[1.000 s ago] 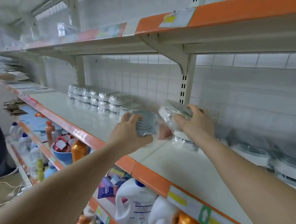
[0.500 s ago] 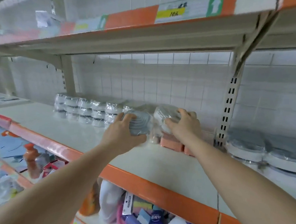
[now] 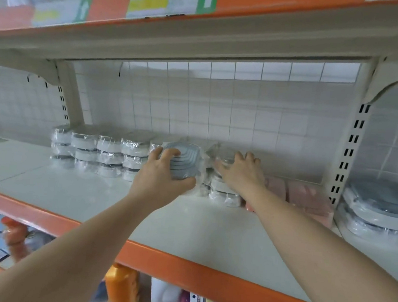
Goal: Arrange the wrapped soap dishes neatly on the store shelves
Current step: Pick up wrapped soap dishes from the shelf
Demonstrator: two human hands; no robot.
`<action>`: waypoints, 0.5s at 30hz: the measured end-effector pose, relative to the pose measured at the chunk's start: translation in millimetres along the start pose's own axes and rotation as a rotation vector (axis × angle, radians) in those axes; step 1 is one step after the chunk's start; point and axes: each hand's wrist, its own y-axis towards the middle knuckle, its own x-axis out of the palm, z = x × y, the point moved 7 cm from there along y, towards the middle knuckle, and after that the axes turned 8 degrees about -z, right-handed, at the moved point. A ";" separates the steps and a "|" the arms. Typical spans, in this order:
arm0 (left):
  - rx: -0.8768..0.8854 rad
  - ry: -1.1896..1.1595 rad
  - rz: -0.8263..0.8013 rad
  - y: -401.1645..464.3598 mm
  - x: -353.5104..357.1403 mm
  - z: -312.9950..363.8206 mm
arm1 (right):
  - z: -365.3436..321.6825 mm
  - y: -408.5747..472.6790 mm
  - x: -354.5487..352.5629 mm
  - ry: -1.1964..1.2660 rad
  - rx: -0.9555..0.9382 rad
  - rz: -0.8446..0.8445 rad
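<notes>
A: Head view first, from the left: what had changed on the shelf (image 3: 77,189) by then?

B: The stacked soap dishes (image 3: 109,153) along the back wall stood as they had half a second earlier, three high in a tidy row. The left hand (image 3: 160,178) was the same too: fingers and thumb curled round a wrapped soap dish (image 3: 188,160), tilted so its ridged face showed, held just at the right end of that row and not yet set down

A: And to the right of it?

B: That was where the change was. The right hand (image 3: 241,171) had gripped its own wrapped dish half a second before; now its fingers lay spread and fairly straight over the top of the right stack (image 3: 223,190), pressing or steadying it and not gripping, as far as I could tell. The dish it had carried looked to be sitting on top of that stack, though the film and blur made the edge hard to read

A: So what did that mean for the job?

B: I judged one dish as placed and one left in hand, with the gap between row and right stack the likely spot. The pink packs (image 3: 305,198) lay just right of that stack, and the larger round dishes (image 3: 377,210) beyond the upright. The camera had also moved closer and squarer to the shelf than a second earlier
</notes>
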 end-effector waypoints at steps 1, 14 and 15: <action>0.012 -0.009 0.001 2.3 0.4 -0.9 | -2.7 1.8 2.4 -0.017 -0.012 -0.010; 0.145 -0.132 0.025 7.4 15.9 49.8 | 31.5 -21.4 -52.9 0.412 -0.048 0.145; 0.164 -0.155 0.033 7.3 21.0 61.1 | 37.1 -31.7 -50.2 0.599 -0.042 0.098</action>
